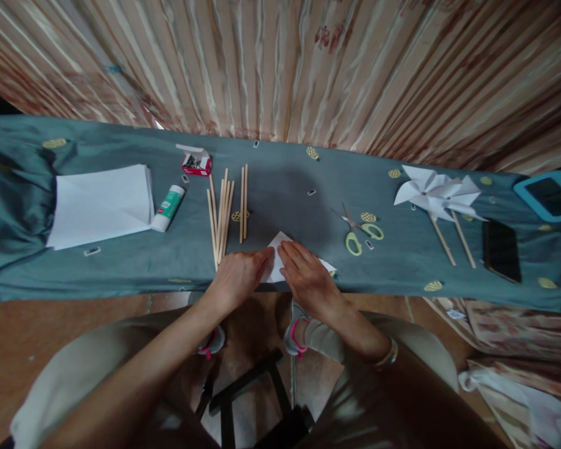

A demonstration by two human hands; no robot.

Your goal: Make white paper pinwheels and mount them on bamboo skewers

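Observation:
A folded piece of white paper [275,269] lies at the front edge of the cloth-covered table, its top corner pointing away from me. My left hand [241,274] is closed at the paper's left side, thumb and index finger on its edge. Over its right part my right hand [311,277] lies with fingers stretched out and flat, covering much of it; a white corner shows beyond that hand. Just left of my left hand are several thin wooden sticks [222,215], with two more sticks [244,202] set apart. Scissors [356,229] with green handles lie partly spread, right of my right hand.
A stack of white paper [100,202], a glue stick [168,209] and an opened small red box [197,162] with metal pieces are on the left. Two paper pinwheels [437,193] on sticks, a dark phone [502,249] and a blue-framed tablet [554,195] lie right. A curtain [280,68] hangs behind.

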